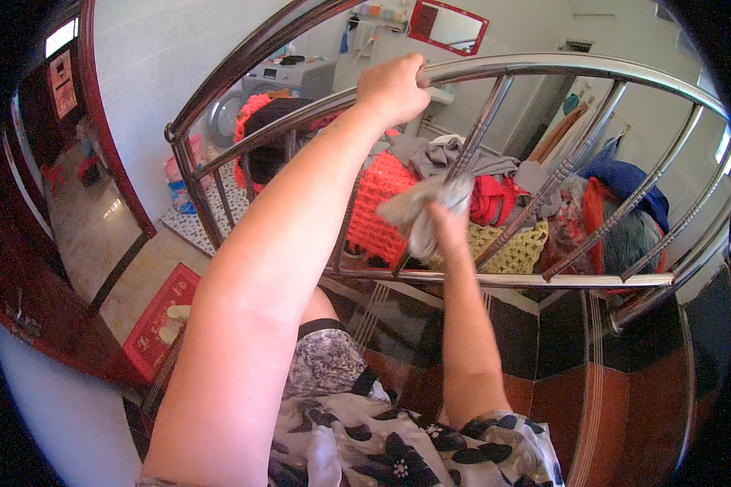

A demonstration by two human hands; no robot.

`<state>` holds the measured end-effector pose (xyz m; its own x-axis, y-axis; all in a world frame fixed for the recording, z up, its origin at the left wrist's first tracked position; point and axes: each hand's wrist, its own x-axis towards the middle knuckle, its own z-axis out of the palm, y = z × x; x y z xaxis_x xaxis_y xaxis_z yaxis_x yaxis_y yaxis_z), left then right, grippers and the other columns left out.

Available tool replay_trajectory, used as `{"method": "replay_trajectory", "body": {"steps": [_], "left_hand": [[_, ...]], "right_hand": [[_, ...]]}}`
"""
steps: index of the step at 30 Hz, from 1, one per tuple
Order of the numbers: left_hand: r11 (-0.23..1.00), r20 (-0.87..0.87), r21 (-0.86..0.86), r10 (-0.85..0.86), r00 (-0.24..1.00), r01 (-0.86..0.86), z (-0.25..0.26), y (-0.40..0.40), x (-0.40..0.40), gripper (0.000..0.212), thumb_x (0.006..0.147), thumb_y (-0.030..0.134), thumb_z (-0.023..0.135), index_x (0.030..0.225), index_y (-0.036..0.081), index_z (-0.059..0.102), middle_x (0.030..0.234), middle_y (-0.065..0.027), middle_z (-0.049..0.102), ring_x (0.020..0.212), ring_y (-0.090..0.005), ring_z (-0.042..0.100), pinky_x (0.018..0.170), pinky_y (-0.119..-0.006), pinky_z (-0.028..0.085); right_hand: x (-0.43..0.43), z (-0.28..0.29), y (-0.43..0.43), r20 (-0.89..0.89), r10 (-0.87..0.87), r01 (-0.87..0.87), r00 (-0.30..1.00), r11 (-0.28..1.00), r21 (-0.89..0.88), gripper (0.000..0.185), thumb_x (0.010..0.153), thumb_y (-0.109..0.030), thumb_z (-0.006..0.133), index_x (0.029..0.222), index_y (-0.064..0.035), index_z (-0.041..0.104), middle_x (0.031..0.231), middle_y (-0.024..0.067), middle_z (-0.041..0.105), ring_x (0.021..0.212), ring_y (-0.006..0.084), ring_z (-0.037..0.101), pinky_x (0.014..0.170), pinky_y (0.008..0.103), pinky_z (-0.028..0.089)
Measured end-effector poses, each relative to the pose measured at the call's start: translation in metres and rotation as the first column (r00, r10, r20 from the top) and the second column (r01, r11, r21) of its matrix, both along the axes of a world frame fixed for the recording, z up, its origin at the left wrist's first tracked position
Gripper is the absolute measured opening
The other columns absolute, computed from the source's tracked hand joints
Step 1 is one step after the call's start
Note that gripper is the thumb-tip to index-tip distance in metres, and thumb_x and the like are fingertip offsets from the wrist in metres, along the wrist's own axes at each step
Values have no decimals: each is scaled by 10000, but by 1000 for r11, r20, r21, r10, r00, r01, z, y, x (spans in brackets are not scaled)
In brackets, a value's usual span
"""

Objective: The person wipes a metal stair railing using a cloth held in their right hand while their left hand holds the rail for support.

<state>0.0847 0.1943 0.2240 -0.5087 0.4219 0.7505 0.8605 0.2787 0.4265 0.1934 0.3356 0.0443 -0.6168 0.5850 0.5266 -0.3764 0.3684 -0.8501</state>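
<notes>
My left hand (393,90) grips the metal handrail (542,63) of a curved staircase railing, its arm stretched across the view. Lower and a little to the right, my right hand (449,228) holds a pale grey cloth (425,222), blurred. The cloth lies against a metal baluster (463,149); how far it wraps around the bar I cannot tell. More balusters (591,143) stand to the right, above the railing's bottom rail (524,279).
Past the railing lie heaped clothes (438,157), a coral knitted piece (381,204), a yellow one (512,246) and filled bags (630,231). A washing machine (292,79) stands behind. Dark and red-brown tiled stairs (560,395) are below; a red mat (164,316) with slippers lies left.
</notes>
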Motion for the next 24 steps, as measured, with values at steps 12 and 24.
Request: {"method": "replay_trajectory", "body": {"steps": [12, 24], "left_hand": [[1000, -18, 15, -20, 1000, 21, 1, 1, -2, 165, 674, 166, 559, 824, 100, 542, 822, -94, 617, 801, -300, 590, 686, -403, 451], [999, -67, 42, 9, 998, -6, -1, 3, -8, 229, 680, 188, 555, 884, 90, 522, 846, -117, 616, 815, -330, 585, 690, -426, 444]], "right_hand": [[38, -121, -56, -35, -188, 175, 982, 957, -231, 330, 775, -48, 590, 1089, -9, 497, 1019, 91, 553, 939, 207, 533, 817, 307, 418], [224, 139, -34, -792, -446, 517, 418, 833, -197, 387, 854, -297, 463, 1140, -37, 491, 1087, 125, 541, 969, 251, 550, 849, 377, 449]]}}
